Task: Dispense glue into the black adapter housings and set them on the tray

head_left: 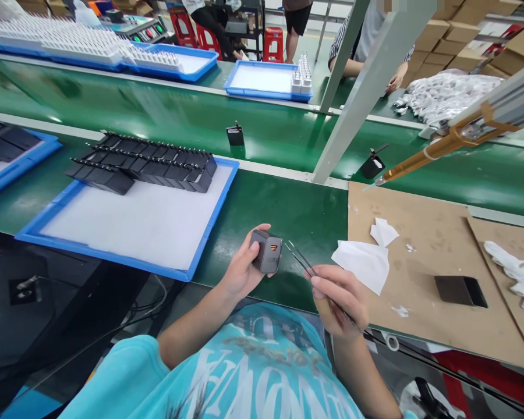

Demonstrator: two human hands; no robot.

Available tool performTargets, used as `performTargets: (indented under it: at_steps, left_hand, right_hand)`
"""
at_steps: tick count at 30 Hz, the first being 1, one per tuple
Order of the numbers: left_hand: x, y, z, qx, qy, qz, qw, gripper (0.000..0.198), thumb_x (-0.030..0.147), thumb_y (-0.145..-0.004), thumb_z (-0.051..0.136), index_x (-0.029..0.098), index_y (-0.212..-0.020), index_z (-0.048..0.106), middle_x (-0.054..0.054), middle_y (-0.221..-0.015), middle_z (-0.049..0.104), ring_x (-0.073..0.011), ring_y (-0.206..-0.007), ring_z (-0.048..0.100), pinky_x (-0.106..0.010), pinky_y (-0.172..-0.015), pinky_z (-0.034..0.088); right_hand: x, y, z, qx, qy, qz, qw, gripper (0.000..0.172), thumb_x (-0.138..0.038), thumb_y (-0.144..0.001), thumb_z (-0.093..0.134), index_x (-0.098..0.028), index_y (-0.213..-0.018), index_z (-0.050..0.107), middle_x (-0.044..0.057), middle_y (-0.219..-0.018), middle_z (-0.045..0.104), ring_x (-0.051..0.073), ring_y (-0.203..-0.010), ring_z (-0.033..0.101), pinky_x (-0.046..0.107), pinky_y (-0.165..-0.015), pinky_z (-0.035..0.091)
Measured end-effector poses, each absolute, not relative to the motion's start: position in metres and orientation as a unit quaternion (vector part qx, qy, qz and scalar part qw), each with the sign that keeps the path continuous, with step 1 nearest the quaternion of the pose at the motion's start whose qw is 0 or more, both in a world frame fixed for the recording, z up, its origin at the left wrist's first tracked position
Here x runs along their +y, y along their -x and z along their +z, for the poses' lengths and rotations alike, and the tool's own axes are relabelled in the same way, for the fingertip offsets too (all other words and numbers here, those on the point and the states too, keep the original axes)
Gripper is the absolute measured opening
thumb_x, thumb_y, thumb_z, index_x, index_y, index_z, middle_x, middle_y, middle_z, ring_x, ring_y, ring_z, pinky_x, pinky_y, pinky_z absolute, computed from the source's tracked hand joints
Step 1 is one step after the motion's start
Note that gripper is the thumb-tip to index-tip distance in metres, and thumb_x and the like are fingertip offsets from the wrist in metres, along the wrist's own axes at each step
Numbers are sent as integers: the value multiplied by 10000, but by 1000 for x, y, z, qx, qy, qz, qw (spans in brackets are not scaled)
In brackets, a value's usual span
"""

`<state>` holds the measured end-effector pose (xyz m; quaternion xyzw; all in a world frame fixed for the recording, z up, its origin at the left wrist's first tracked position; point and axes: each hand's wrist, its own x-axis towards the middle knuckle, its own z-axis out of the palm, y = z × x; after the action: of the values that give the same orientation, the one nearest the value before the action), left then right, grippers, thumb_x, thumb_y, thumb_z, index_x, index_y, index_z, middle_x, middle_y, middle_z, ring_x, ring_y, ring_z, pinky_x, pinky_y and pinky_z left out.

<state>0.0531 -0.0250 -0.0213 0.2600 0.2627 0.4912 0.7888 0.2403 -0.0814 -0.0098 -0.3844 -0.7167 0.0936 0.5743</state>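
Observation:
My left hand (pixel 243 269) is closed round a small dark grey charger block (pixel 267 252) with orange ports on its face, held above the green table's near edge. My right hand (pixel 341 299) pinches thin metal tweezers (pixel 300 260); their tips point up-left and end just right of the charger, apart from it. A white paper scrap (pixel 363 263) lies right of the tweezers on a brown cardboard sheet (pixel 428 244).
A blue tray (pixel 192 265) with white liner holds rows of black chargers (pixel 142 163) at its far end. Two single black chargers (pixel 235 135) (pixel 372 165) sit on the green conveyor. A hanging orange tool (pixel 436 148) points down-left. Another person's arm (pixel 395 81) rests beyond a metal post (pixel 358 99).

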Motion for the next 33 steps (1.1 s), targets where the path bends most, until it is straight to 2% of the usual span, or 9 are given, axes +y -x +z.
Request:
performTargets:
  at_steps: [9,13,17,19,21,24,27,30,33]
  left_hand:
    - [-25,-51,-26,294,-296,489,766,456,493,-858,626,270,-1225,475,-9,-834,598,-130,-627,558,-219,-503,435]
    - [-22,-32,-27,400,-479,512,591,463,381,-818,707,281,-1227,514,-27,-1024,569,-140,-806,568,-244,-700,476]
    - [-18,-15,-18,418,-632,482,440,500,271,-793,731,275,-1245,517,-49,-1150,539,-160,-899,551,-258,-805,457]
    - [-17,-12,-14,400,-642,491,433,494,283,-802,715,263,-1250,508,-65,-1163,531,-177,-914,548,-274,-813,464]
    - [-15,-10,-14,393,-618,521,439,480,308,-810,704,258,-1244,505,-69,-1153,525,-181,-908,546,-279,-807,471]
    - [-13,-4,-19,389,-547,572,471,442,349,-843,669,270,-1239,490,-45,-1069,516,-152,-840,540,-249,-754,478]
    - [-10,2,-22,381,-474,590,532,454,391,-831,683,272,-1221,484,-21,-997,505,-133,-794,532,-225,-704,478]
    - [-7,8,-19,359,-394,592,605,459,437,-817,690,279,-1191,475,-10,-981,530,-131,-788,558,-229,-684,490]
    - [-2,27,-15,368,-366,609,600,441,460,-817,680,276,-1162,475,-5,-965,552,-132,-778,578,-239,-677,497]
  right_hand:
    - [-77,-235,-10,-696,447,-1,562,471,-16,-774,620,-276,-1166,633,64,-1003,660,178,-844,673,333,-681,592]
    - [-68,-246,-9,-710,484,2,512,470,-33,-820,575,-292,-1211,603,91,-1188,622,211,-1022,657,397,-825,589]
    - [-50,-240,-2,-767,483,-20,422,528,-30,-850,506,-273,-1319,515,68,-1173,681,268,-1329,471,563,-1068,421]
    - [-42,-228,-1,-792,451,-9,411,607,-28,-865,449,-249,-1427,388,89,-1258,648,250,-1371,430,569,-1103,384]
    - [-36,-216,-3,-825,428,19,369,670,-18,-866,385,-223,-1492,259,114,-1349,590,220,-1327,488,541,-1108,395]
    - [-32,-203,-3,-848,448,29,281,724,7,-836,342,-225,-1509,210,99,-1323,616,200,-1189,605,524,-1081,429]
    - [-30,-192,5,-851,443,-3,283,753,14,-821,327,-208,-1522,168,118,-1429,519,202,-1285,529,474,-1073,437]
    - [-21,-185,12,-889,385,-25,247,709,8,-827,324,-182,-1504,230,127,-1455,487,195,-1322,487,443,-1091,409]
    - [-1,-197,5,-884,437,-49,159,578,-35,-849,356,-163,-1409,418,123,-1165,683,206,-1009,660,403,-894,521]
